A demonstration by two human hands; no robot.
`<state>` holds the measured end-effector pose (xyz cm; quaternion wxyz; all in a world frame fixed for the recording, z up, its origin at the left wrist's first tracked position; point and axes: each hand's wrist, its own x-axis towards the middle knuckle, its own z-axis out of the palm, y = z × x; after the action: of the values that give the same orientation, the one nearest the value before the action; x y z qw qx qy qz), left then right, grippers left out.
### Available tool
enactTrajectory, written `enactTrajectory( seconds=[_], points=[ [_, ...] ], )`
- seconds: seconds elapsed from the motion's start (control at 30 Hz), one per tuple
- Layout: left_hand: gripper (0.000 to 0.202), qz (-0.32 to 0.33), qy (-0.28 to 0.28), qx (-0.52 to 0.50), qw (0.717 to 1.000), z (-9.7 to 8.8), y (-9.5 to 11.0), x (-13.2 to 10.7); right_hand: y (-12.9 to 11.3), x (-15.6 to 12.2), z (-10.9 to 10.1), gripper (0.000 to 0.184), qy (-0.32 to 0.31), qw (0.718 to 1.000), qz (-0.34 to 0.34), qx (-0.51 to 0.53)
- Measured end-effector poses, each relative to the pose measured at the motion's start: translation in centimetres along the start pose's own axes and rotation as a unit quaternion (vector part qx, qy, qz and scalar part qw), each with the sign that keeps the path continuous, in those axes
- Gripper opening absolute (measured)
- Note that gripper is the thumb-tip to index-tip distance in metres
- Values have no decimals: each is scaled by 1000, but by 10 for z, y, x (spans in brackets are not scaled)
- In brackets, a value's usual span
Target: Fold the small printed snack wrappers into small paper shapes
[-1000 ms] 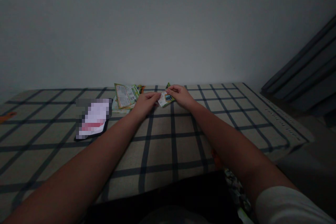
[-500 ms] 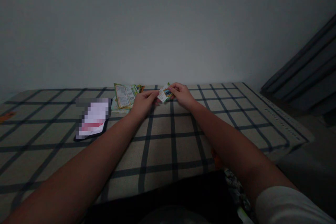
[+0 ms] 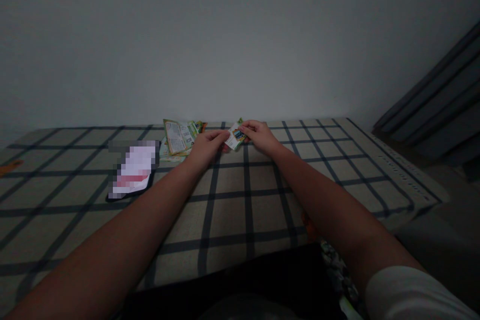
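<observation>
Between my two hands, over the far part of the table, is a small printed paper packet [image 3: 234,141], white with green edges and a dark picture. My left hand [image 3: 209,145] pinches its left side between thumb and fingers. On its upper right side, my right hand [image 3: 258,136] pinches it too, thumb on top. Just left of my left hand lies a loose pile of green and white printed packets [image 3: 177,137], partly hidden behind that hand. The print is too small to read.
A phone [image 3: 135,166] with a lit, blurred screen lies on the left. A checked cloth [image 3: 225,210] covers the table, which meets a plain wall [image 3: 240,40] at the back. Dark curtains [image 3: 438,90] hang on the right. Something orange [image 3: 11,167] lies at the left edge.
The packet has tilted and shifted slightly between my hands, and my left fingers reach a little further over it. The pile and the phone have stayed put.
</observation>
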<state>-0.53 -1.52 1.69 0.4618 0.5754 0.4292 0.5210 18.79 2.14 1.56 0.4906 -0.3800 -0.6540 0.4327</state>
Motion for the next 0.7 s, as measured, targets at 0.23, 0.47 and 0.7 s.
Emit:
enactTrajectory(
  seconds=[0.23,0.47,0.7],
  points=[
    [37,23,60,83,994,-7,-3,6,16,4,1,40,7,998,-59,-37],
    [30,-8,104,55,993,-7,-7,10,2,-11,4,58,-93,967,-149,-187],
    [33,-33,62,40,997,-5,-5,6,0,-14,3,21,-106,960,-152,-211]
  ],
)
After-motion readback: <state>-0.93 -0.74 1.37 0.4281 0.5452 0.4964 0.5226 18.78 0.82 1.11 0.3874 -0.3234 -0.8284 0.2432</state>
